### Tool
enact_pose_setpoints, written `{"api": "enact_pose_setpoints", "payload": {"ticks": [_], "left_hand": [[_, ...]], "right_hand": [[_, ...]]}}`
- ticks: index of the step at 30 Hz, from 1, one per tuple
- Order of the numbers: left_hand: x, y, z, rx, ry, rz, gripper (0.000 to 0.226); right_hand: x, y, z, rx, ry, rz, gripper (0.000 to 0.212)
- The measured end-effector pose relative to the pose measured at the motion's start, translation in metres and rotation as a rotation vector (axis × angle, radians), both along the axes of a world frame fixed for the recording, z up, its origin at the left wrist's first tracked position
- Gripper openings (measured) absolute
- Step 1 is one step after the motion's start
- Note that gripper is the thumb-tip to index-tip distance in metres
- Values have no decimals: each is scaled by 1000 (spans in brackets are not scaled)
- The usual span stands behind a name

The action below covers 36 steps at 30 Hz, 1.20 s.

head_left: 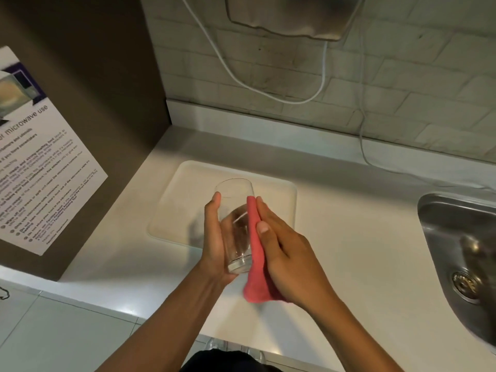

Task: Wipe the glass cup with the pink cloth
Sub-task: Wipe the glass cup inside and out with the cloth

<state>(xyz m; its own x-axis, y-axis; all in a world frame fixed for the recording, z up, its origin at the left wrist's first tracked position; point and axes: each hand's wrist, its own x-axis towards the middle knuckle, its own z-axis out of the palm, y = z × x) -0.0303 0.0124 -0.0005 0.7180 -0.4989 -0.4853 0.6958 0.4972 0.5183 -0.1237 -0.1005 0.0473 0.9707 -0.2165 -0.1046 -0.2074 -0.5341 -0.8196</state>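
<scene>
A clear glass cup (236, 224) is held above the counter, tilted with its mouth pointing away from me. My left hand (213, 242) grips its left side and base. My right hand (284, 253) presses the pink cloth (256, 253) flat against the cup's right side, fingers stretched along the glass. The cloth's lower end hangs bunched below the cup's base.
A white tray (279, 202) lies on the white counter (349, 237) just beyond the hands. A steel sink (456, 237) with a drain is at the right. A brown cabinet side with a microwave notice (45, 170) stands at the left. White cables (268, 95) hang on the tiled wall.
</scene>
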Motion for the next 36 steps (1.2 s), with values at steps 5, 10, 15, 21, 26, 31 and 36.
{"api": "enact_pose_setpoints", "payload": {"ticks": [5,10,15,21,26,31,36], "left_hand": [[-11,-7,4,92,-26,-75,91],[-4,-12,11,123,-179,-83,65],[3,-11,21,112,-79,-85,75],[11,-9,23,78,36,-89,78],[6,-4,25,109,44,-57,72],[8,-15,24,-12,75,-66,43],[17,-26,11,-30,146,3,62]], "right_hand": [[20,-18,8,-36,-11,-72,59],[26,-22,1,133,25,-80,51],[24,-8,1,315,-71,-38,46],[17,0,-6,314,-150,25,50],[11,12,-18,-53,-368,65,48],[30,-6,-12,-425,-551,113,49],[46,-17,-4,-430,-480,85,42]]}}
